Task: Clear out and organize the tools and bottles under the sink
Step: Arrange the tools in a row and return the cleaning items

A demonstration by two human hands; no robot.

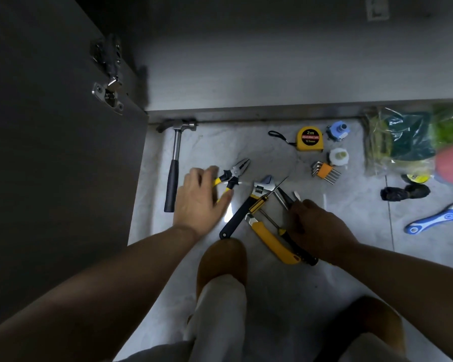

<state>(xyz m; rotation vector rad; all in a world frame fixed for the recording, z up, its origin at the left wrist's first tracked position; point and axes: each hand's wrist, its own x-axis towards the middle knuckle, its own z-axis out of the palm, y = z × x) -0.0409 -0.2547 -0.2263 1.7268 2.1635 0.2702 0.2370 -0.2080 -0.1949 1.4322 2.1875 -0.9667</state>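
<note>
Knees and pale shorts fill the bottom of the view, so the person's crouched on the pale marbled floor tile (pixel 272 304) in front of the open dark cabinet door (pixel 50 165). Pretty sure this is the sorting stage. The tools are out from under the sink and spread on the floor, and there are no bottles that I can spot.

Left hand (pixel 202 202) lies over the yellow-and-black grips of the steel combination pliers (pixel 236 173), fingers straightish and close together, thumb splayed to the side. It's blurry, but it reads as resting on them, not wrapped round. A black-gripped steel claw hammer (pixel 173 165) lies just beside it, head up against the cabinet base.

Right hand (pixel 322 228) is dug into the tangled pile. Its fingers are curled down round the dark-handled thin screwdriver (pixel 285 196) as best I can tell, since the fingertips are hidden. A black-handled adjustable wrench (pixel 242 212), a yellow utility knife (pixel 270 237) and a long yellow-and-black screwdriver (pixel 305 256) cross each other there.

Further back, apart from the pile, sit a yellow tape measure (pixel 309 139) and an orange-holdered hex key set (pixel 324 169). A clear bag of green sponges (pixel 403 142) and a blue-and-white brush (pixel 434 218) are off to the right.

Next move, I'd guess, is to tease one tool out of that crossed heap without dragging the rest along, then lay it parallel to the hammer. The pliers want turning to line up too.
</note>
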